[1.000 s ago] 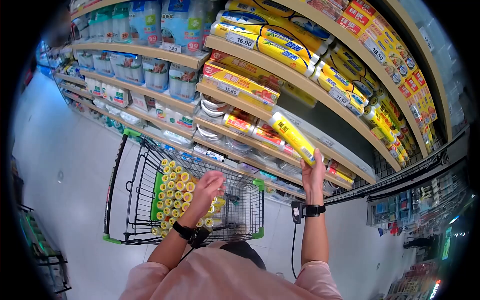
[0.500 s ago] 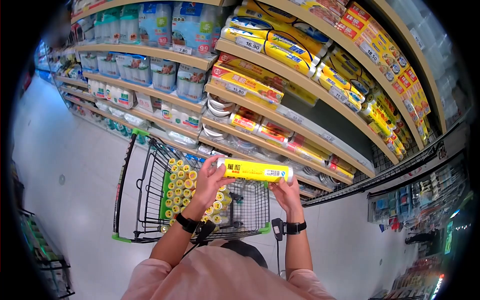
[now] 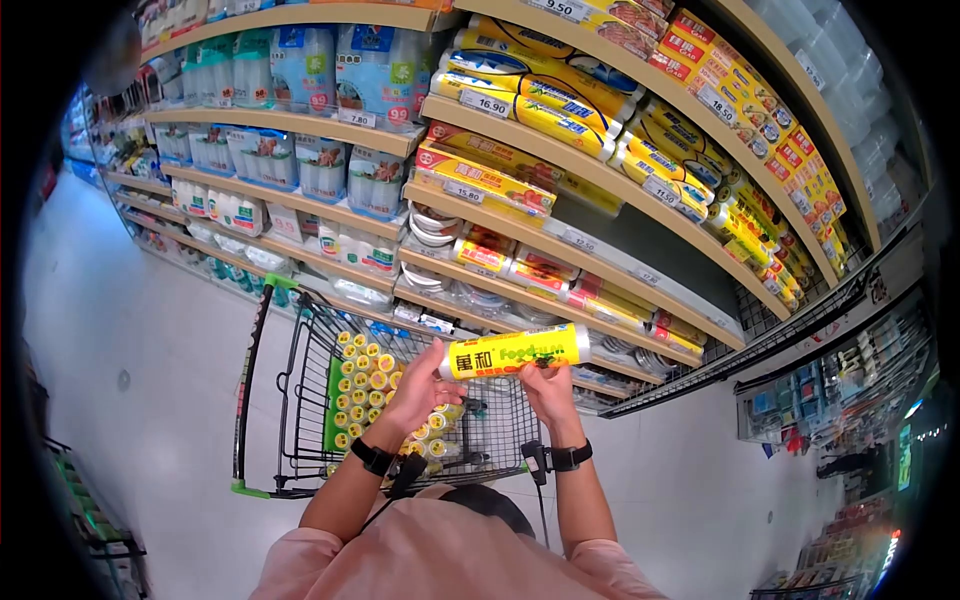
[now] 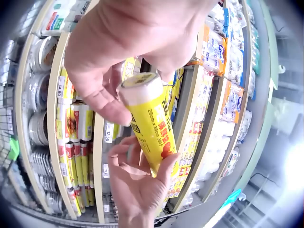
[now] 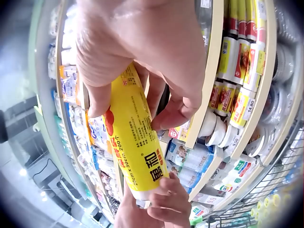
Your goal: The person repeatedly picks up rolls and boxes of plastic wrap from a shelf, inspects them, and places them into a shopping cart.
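Note:
A yellow roll (image 3: 515, 352) with printed characters lies level in front of my chest, above the shopping cart (image 3: 250, 370). My left hand (image 3: 437, 368) grips its left end, fingers curled round the cap end of the roll (image 4: 149, 123). My right hand (image 3: 545, 378) holds it from below nearer the right end, thumb and fingers wrapped round the roll (image 5: 133, 142). In the left wrist view, the right hand (image 4: 137, 185) cradles the tube from beneath. Several yellow-capped rolls (image 3: 362, 385) stand packed in the cart's left half.
Curved store shelves (image 3: 520, 215) rise ahead and to the right, stacked with yellow and red boxes of wrap, price tags on the edges. Blue-white packs (image 3: 300, 150) fill the shelves to the left. Grey floor (image 3: 130, 330) lies open left of the cart.
My right hand brought the roll down from the shelf, where it stood upright. My left hand rose from the cart and took its end. The roll now lies level and has turned slightly.

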Demonstrator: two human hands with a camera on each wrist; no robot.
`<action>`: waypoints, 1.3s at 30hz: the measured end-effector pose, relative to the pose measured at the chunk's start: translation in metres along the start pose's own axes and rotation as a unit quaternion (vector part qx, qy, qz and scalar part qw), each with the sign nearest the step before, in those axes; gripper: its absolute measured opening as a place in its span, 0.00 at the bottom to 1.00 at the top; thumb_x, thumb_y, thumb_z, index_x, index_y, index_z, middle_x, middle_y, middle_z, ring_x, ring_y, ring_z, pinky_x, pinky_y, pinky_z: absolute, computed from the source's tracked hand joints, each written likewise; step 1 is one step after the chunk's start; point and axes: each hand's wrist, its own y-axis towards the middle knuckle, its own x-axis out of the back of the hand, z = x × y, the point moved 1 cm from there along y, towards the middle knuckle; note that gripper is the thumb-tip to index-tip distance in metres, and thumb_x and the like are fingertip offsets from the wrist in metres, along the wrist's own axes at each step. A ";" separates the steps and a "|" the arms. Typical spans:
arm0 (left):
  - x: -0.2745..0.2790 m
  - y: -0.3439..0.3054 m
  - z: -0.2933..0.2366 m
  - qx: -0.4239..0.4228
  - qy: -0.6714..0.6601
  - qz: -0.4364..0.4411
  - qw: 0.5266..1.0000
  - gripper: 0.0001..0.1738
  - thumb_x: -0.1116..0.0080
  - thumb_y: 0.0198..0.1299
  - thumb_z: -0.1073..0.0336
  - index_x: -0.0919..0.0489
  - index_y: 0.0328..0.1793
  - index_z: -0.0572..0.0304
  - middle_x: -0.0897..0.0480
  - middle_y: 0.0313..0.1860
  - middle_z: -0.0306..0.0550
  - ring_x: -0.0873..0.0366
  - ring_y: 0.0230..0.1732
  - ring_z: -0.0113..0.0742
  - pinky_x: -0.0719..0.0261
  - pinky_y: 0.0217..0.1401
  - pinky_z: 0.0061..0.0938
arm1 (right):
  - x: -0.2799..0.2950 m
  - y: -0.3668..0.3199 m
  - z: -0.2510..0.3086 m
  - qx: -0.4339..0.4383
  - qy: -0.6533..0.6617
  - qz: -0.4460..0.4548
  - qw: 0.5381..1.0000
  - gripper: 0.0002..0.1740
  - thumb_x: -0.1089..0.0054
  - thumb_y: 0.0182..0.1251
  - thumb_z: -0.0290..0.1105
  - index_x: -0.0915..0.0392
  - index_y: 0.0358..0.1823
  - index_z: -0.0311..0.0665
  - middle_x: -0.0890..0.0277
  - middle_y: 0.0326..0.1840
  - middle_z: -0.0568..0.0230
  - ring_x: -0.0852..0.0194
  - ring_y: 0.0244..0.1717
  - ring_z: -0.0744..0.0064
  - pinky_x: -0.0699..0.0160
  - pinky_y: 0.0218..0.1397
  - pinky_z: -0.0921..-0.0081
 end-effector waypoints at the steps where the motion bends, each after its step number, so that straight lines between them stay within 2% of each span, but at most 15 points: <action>1: 0.002 0.000 0.002 -0.008 0.007 0.005 1.000 0.23 0.50 0.73 0.46 0.30 0.60 0.57 0.20 0.49 0.49 0.16 0.42 0.36 0.15 0.36 0.28 | -0.002 0.001 0.001 0.001 0.005 -0.005 1.000 0.23 0.35 0.66 0.24 0.32 0.60 0.33 0.25 0.54 0.60 0.22 0.48 0.71 0.22 0.53 0.72; 2: 0.004 0.000 0.004 -0.051 0.039 0.024 0.998 0.20 0.48 0.73 0.55 0.30 0.63 0.57 0.22 0.52 0.48 0.18 0.50 0.37 0.13 0.42 0.29 | -0.006 0.000 0.002 0.005 0.007 -0.028 1.000 0.22 0.35 0.66 0.25 0.33 0.58 0.33 0.24 0.51 0.61 0.23 0.44 0.74 0.22 0.49 0.74; 5: 0.007 0.009 0.016 -0.217 0.159 0.047 0.962 0.19 0.46 0.72 0.63 0.31 0.65 0.60 0.22 0.53 0.46 0.19 0.51 0.37 0.12 0.49 0.31 | 0.002 0.000 -0.009 -0.020 0.006 -0.044 0.999 0.27 0.33 0.66 0.25 0.36 0.62 0.34 0.25 0.54 0.60 0.22 0.50 0.70 0.22 0.55 0.72; 6: 0.007 0.008 0.014 -0.197 0.138 0.048 0.969 0.19 0.44 0.70 0.66 0.30 0.64 0.61 0.23 0.55 0.46 0.19 0.52 0.37 0.12 0.53 0.32 | -0.001 0.000 -0.007 -0.015 0.012 -0.028 0.999 0.29 0.32 0.64 0.24 0.36 0.63 0.34 0.25 0.57 0.59 0.23 0.53 0.69 0.23 0.58 0.70; 9: 0.003 0.003 0.008 -0.097 0.037 0.043 0.994 0.19 0.45 0.72 0.63 0.30 0.64 0.62 0.22 0.54 0.46 0.19 0.53 0.36 0.12 0.50 0.33 | -0.020 0.000 0.004 -0.006 0.009 0.024 1.000 0.34 0.30 0.60 0.22 0.38 0.66 0.33 0.27 0.62 0.55 0.25 0.61 0.66 0.24 0.65 0.66; 12: 0.006 0.003 0.013 -0.012 -0.028 0.065 0.997 0.22 0.49 0.74 0.54 0.29 0.63 0.63 0.20 0.50 0.50 0.16 0.45 0.38 0.13 0.44 0.31 | -0.040 -0.002 0.014 0.001 -0.034 0.063 0.997 0.38 0.28 0.58 0.23 0.40 0.68 0.32 0.28 0.66 0.50 0.27 0.65 0.63 0.27 0.68 0.64; 14: 0.008 0.004 0.019 0.046 -0.054 0.087 0.994 0.26 0.51 0.74 0.48 0.28 0.63 0.63 0.19 0.50 0.54 0.15 0.37 0.41 0.14 0.40 0.30 | -0.041 -0.002 0.014 0.001 -0.035 0.051 0.998 0.37 0.28 0.58 0.24 0.38 0.66 0.31 0.27 0.64 0.50 0.26 0.63 0.64 0.26 0.67 0.64; 17: 0.005 0.000 0.015 0.111 0.015 0.143 0.983 0.26 0.53 0.74 0.46 0.27 0.64 0.60 0.20 0.51 0.48 0.17 0.42 0.35 0.17 0.45 0.28 | -0.037 -0.001 0.016 -0.003 -0.081 0.023 0.996 0.32 0.28 0.58 0.24 0.34 0.63 0.30 0.23 0.59 0.54 0.23 0.59 0.66 0.24 0.64 0.66; 20: 0.002 0.007 0.018 -0.023 0.148 0.030 0.988 0.24 0.52 0.75 0.52 0.29 0.68 0.61 0.22 0.56 0.46 0.21 0.53 0.32 0.22 0.55 0.27 | -0.046 -0.001 0.027 -0.005 -0.133 0.013 0.991 0.31 0.29 0.58 0.23 0.32 0.62 0.30 0.22 0.56 0.58 0.22 0.57 0.68 0.23 0.62 0.67; 23: -0.010 0.006 -0.002 -0.160 0.229 0.086 0.956 0.24 0.42 0.69 0.59 0.29 0.69 0.57 0.23 0.59 0.40 0.27 0.56 0.25 0.28 0.56 0.23 | -0.053 -0.006 0.030 0.002 -0.171 0.038 0.984 0.31 0.28 0.59 0.24 0.32 0.62 0.31 0.22 0.56 0.61 0.22 0.57 0.70 0.23 0.63 0.68; 24: -0.012 0.008 -0.004 -0.166 0.214 0.091 0.958 0.31 0.35 0.63 0.67 0.32 0.71 0.59 0.25 0.59 0.41 0.26 0.57 0.27 0.26 0.56 0.24 | -0.054 -0.008 0.028 -0.013 -0.180 0.043 0.983 0.34 0.25 0.55 0.26 0.31 0.63 0.33 0.21 0.54 0.62 0.22 0.56 0.71 0.24 0.62 0.70; 27: -0.025 0.007 -0.010 -0.237 0.223 0.128 0.937 0.37 0.31 0.58 0.68 0.34 0.72 0.60 0.25 0.59 0.41 0.26 0.56 0.28 0.26 0.57 0.24 | -0.048 -0.011 0.022 -0.065 -0.291 0.098 0.949 0.37 0.24 0.54 0.25 0.34 0.65 0.32 0.25 0.59 0.60 0.24 0.59 0.70 0.26 0.65 0.68; 31: -0.010 0.006 0.001 -0.223 0.213 0.077 0.948 0.35 0.28 0.55 0.71 0.33 0.66 0.68 0.24 0.59 0.47 0.24 0.58 0.32 0.23 0.62 0.31 | -0.058 -0.017 0.028 0.003 -0.354 0.048 0.934 0.41 0.18 0.46 0.33 0.28 0.63 0.37 0.19 0.53 0.61 0.21 0.52 0.72 0.24 0.58 0.72; 36: 0.001 0.008 0.005 -0.196 0.130 0.052 0.971 0.28 0.35 0.62 0.74 0.33 0.66 0.70 0.21 0.57 0.47 0.21 0.55 0.32 0.21 0.58 0.27 | -0.022 -0.020 0.031 0.052 -0.444 0.008 0.895 0.36 0.21 0.52 0.30 0.29 0.64 0.37 0.21 0.55 0.59 0.22 0.55 0.70 0.22 0.59 0.71; 39: 0.012 0.013 0.007 -0.190 0.127 0.051 0.972 0.27 0.39 0.65 0.74 0.35 0.67 0.70 0.22 0.59 0.48 0.21 0.56 0.35 0.19 0.60 0.32 | -0.003 -0.022 0.027 -0.058 -0.186 -0.036 0.980 0.33 0.25 0.56 0.27 0.30 0.63 0.36 0.24 0.55 0.59 0.22 0.54 0.68 0.17 0.54 0.71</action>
